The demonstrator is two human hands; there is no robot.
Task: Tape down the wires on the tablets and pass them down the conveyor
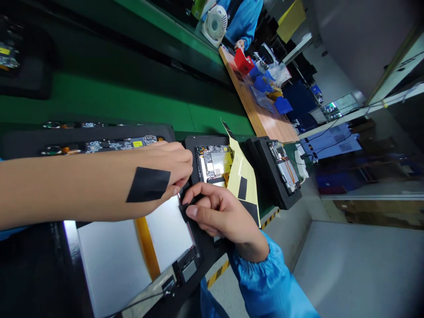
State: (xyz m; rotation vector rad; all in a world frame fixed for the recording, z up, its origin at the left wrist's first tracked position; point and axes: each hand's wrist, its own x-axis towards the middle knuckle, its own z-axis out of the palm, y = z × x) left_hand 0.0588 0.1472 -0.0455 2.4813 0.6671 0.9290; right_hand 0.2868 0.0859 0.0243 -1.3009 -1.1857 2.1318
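My left hand (174, 161) reaches in from the left, its fingers curled down at the edge of an opened tablet (188, 269). The fingertips are mostly hidden, so I cannot tell what they hold. A black tape patch (148, 184) sticks to the back of that hand near the wrist. My right hand (221, 212) pinches what looks like a small piece of black tape (184, 206) at the same edge. White battery cells (112, 260) and an orange flat cable (147, 245) show in the tablet. Its circuit board (109, 145) lies partly behind my left arm.
A yellow backing sheet (243, 170) with black tape strips leans over a second opened device (215, 161). Another device (284, 168) rests on black foam at the right. Beyond are a green bench (132, 104), a wooden table (247, 99), a fan (216, 24) and a person in blue (247, 20).
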